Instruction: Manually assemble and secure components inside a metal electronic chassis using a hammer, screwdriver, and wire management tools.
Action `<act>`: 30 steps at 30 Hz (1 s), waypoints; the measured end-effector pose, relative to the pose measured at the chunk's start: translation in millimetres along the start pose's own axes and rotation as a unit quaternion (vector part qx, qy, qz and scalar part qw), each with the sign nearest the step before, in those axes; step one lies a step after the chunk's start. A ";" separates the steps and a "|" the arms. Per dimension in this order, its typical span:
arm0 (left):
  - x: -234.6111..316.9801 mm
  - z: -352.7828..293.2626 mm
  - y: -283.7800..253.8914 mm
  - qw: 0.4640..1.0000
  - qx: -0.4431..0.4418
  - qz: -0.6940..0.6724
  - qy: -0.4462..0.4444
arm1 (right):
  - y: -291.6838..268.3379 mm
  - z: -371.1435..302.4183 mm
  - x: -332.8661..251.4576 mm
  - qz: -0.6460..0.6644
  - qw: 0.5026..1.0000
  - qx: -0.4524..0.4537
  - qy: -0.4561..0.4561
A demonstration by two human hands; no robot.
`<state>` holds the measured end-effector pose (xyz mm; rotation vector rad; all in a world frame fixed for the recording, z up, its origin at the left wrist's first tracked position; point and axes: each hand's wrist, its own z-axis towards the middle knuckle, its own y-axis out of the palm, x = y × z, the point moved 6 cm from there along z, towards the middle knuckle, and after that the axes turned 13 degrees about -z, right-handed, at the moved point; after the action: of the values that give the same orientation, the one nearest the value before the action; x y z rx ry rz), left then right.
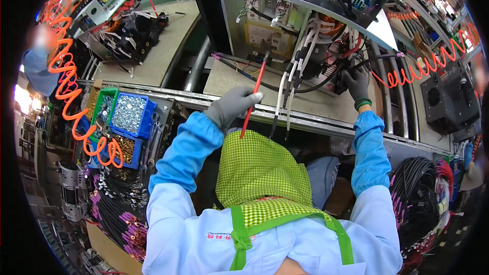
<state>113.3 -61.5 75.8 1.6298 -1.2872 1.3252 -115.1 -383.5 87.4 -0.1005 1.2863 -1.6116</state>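
L hand (235, 106) is closed round the thin red rod-like pc. (260, 79), which slants up twd the open cabinet (235, 20), prob. light & stiff-ish, best gripped mid-length; R hand (356, 84) is nr the black cable (311, 90), can't tell its grip or opening.

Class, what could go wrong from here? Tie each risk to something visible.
The thin red piece in the left hand might snag the black-and-white cables just right of it in view. Those cables run past the front edge of the bench, so the green apron could catch and tug them.
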 end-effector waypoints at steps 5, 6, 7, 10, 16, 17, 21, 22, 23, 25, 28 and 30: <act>1.1 55.2 6.4 1.000 -0.010 0.023 -0.002 | 4.2 1.8 7.0 0.016 1.000 -0.006 0.010; 0.2 61.8 6.6 1.000 0.000 0.022 0.002 | 5.6 3.7 10.2 -0.002 1.000 0.022 -0.019; 7.5 64.7 5.8 1.000 0.008 0.022 -0.008 | 5.2 6.9 10.0 -0.019 0.997 0.051 -0.051; 8.6 72.2 11.2 1.000 0.015 0.004 0.012 | 13.3 2.0 22.6 0.047 0.999 0.004 0.023; 22.3 76.0 10.6 1.000 0.016 -0.007 -0.017 | 6.4 3.1 3.9 0.033 0.999 0.014 -0.008; 27.8 76.0 11.8 1.000 0.015 -0.008 -0.016 | 6.8 2.8 7.7 0.032 0.999 0.014 -0.008; 30.3 81.9 8.3 0.999 0.034 0.008 -0.022 | 6.5 2.6 3.0 0.027 0.999 0.030 -0.015; 32.4 83.2 8.4 0.999 0.037 0.009 -0.005 | 4.3 2.0 -0.7 0.027 0.999 0.035 -0.019; 32.9 84.1 7.9 0.999 0.037 0.009 -0.005 | 4.7 2.3 1.9 0.027 0.999 0.034 -0.019; 34.5 84.8 7.3 0.999 0.031 0.027 -0.019 | 9.0 3.1 8.7 0.020 1.000 0.016 -0.008; 38.6 81.8 7.8 0.999 0.031 0.002 -0.039 | 7.4 2.4 11.1 0.000 0.999 0.041 -0.021; 34.5 88.8 5.4 0.999 0.035 -0.009 -0.029 | 7.8 3.1 11.2 -0.001 0.999 0.043 -0.027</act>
<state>135.3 -153.9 85.1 1.7354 -1.2686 1.3355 -113.5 -393.0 77.3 -0.0925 1.1746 -1.6525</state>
